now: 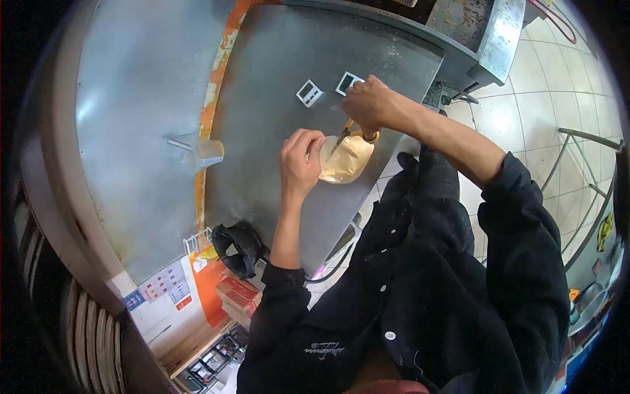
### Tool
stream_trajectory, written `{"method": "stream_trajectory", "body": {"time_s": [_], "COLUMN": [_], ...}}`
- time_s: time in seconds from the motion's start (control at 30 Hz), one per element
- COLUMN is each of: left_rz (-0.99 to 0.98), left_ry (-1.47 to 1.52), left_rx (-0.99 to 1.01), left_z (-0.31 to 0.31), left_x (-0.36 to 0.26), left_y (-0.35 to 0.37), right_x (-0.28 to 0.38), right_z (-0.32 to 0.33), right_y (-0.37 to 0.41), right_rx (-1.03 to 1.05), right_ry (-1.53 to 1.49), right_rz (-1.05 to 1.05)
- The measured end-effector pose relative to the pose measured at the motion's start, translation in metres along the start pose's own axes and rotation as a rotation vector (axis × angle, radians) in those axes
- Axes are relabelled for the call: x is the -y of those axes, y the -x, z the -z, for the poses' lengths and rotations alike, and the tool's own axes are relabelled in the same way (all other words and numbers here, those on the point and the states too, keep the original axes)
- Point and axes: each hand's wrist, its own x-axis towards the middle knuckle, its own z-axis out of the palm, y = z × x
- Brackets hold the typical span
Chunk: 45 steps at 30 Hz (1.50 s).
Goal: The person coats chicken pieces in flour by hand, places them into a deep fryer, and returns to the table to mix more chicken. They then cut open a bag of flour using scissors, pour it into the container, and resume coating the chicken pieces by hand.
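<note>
A tan plastic pouch [348,163] lies near the front edge of the steel counter [275,79]. My left hand [300,164] pinches the pouch's left edge and holds it up. My right hand [369,105] grips orange-handled scissors [346,133], whose blades point down at the top of the pouch, right beside my left fingers. Whether the blades are touching the plastic cannot be made out.
Two small white digital timers [310,92] [348,83] sit on the counter just beyond my hands. A clear measuring cup [207,152] stands to the left by an orange strip. A black round object [237,248] hangs at the counter's near corner. Tiled floor lies to the right.
</note>
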Motion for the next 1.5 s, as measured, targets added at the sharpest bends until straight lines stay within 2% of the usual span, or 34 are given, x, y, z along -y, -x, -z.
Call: {"method": "stream_trajectory", "body": {"time_s": [0.03, 0.13, 0.2, 0.3, 0.43, 0.6, 0.83, 0.93, 1.03, 1.17, 1.27, 1.33, 1.47, 1.5], "left_rz": [0.086, 0.164, 0.139, 0.126, 0.14, 0.179, 0.225, 0.297, 0.293, 0.306, 0.226, 0.233, 0.24, 0.22], "left_ry": [0.08, 0.157, 0.161, 0.182, 0.214, 0.192, 0.244, 0.311, 0.329, 0.326, 0.258, 0.22, 0.179, 0.194], "left_rx": [-0.007, 0.0, -0.018, -0.049, -0.03, -0.032, -0.075, -0.141, -0.239, -0.217, -0.175, -0.161, -0.147, -0.183], "left_z": [-0.001, -0.001, -0.003, -0.007, -0.007, -0.004, -0.008, -0.014, -0.017, -0.012, -0.01, -0.008, -0.01, -0.012], "left_x": [0.001, -0.006, -0.003, 0.0, -0.001, 0.002, 0.011, 0.029, 0.03, 0.017, 0.005, 0.001, 0.006, 0.009], "left_y": [0.002, 0.002, 0.002, 0.002, -0.001, 0.002, 0.008, 0.022, 0.029, 0.029, 0.021, 0.018, 0.02, 0.021], "right_x": [0.0, -0.004, -0.009, -0.012, 0.0, 0.004, 0.006, -0.002, -0.019, -0.015, 0.002, 0.012, 0.019, 0.017], "right_z": [0.001, -0.005, -0.012, -0.011, -0.007, -0.007, -0.012, -0.012, 0.003, 0.009, 0.001, -0.003, 0.002, -0.005], "right_y": [0.0, -0.003, -0.008, -0.007, -0.003, -0.009, -0.015, -0.012, -0.002, 0.003, -0.016, -0.024, -0.024, -0.026], "right_rx": [0.0, -0.031, -0.171, -0.201, -0.123, -0.218, -0.209, -0.236, -0.012, -0.038, -0.005, 0.042, 0.025, -0.103], "right_ry": [0.0, 0.052, 0.067, 0.048, -0.01, 0.041, 0.048, -0.01, -0.027, -0.008, 0.009, 0.023, 0.053, 0.042], "right_rz": [0.0, 0.029, 0.074, 0.052, 0.088, 0.117, 0.154, 0.111, -0.086, -0.104, -0.041, 0.082, 0.118, 0.124]}}
